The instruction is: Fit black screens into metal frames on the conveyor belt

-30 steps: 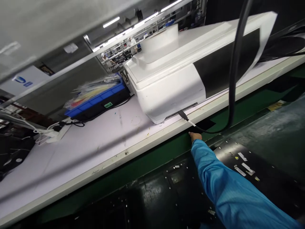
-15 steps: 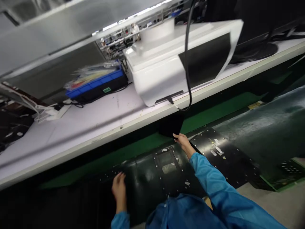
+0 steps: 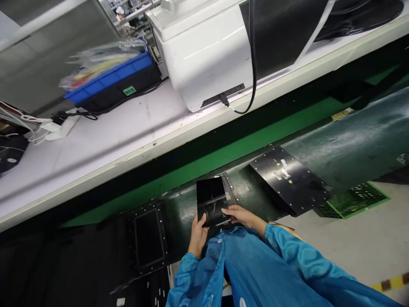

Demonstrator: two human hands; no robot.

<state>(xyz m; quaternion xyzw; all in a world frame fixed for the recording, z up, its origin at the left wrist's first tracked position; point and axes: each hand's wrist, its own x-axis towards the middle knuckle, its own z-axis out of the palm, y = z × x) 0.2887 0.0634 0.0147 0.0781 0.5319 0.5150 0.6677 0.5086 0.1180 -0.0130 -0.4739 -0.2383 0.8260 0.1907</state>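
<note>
A flat, dark, glossy panel (image 3: 211, 198) is held between both hands, close to the front of the blue smock. My left hand (image 3: 198, 232) grips its lower left corner, thumb on top. My right hand (image 3: 240, 214) pinches its lower right edge. Partly covered by the panel, a dark framed plate (image 3: 228, 187) lies behind it on the green surface. Another dark frame with a black rectangular centre (image 3: 149, 238) rests to the left. To the right sits a black board (image 3: 289, 181) with small white and yellow labels.
Above runs a white shelf (image 3: 128, 147) bearing a white machine (image 3: 207, 55), a hanging black cable (image 3: 253, 64) and a blue bin (image 3: 111, 76) of plastic bags. A green-edged crate (image 3: 359, 199) stands at the right. Someone in a white cap (image 3: 120, 11) is far back.
The dark panel, earlier hanging from my right hand near the shelf edge, is now close to the body. My left hand has moved right and taken hold of it. The view has shifted.
</note>
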